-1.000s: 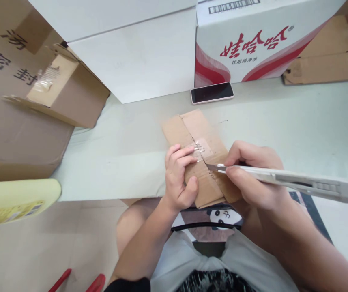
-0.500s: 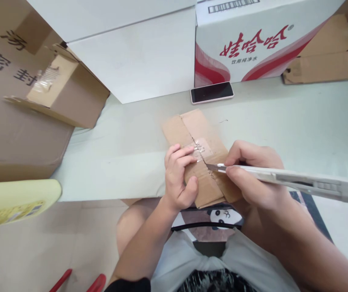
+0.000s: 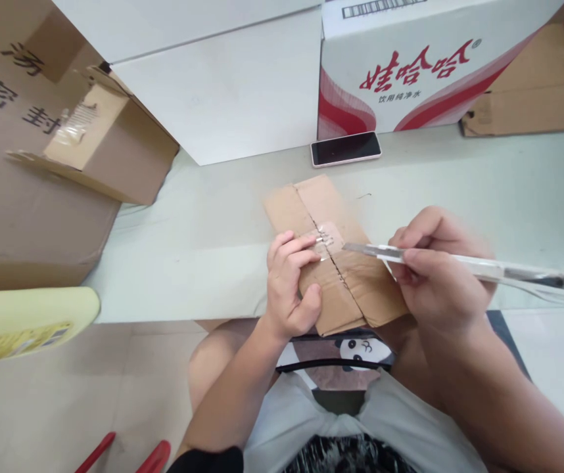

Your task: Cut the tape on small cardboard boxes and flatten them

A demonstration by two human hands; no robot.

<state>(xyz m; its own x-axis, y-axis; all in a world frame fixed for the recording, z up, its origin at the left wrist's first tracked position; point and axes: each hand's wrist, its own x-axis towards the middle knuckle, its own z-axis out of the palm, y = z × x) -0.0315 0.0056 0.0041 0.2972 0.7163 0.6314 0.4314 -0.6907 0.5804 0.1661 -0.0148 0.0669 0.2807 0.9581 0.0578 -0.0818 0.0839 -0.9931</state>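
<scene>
A small brown cardboard box (image 3: 346,289) lies slanted on the pale table, its top seam slit along much of its length, with clear tape (image 3: 329,235) across the middle. My left hand (image 3: 289,282) grips its left side, fingers and thumb curled over the top. In my right hand (image 3: 442,269) is a white utility knife (image 3: 489,268), fingers closed around its front end. The bare blade points left, a little to the right of the seam near the tape. Whether the tip touches the cardboard I cannot tell.
Behind the box lies a phone (image 3: 346,149) in front of a white and red carton (image 3: 390,72) and a plain white box (image 3: 233,98). Brown cartons (image 3: 129,144) stand at left, flattened cardboard (image 3: 533,108) at back right. A yellow bottle (image 3: 30,322) juts in at left.
My right hand has moved to the right and slightly away from me, drawing the blade out of the seam. The box and my left hand have stayed in place.
</scene>
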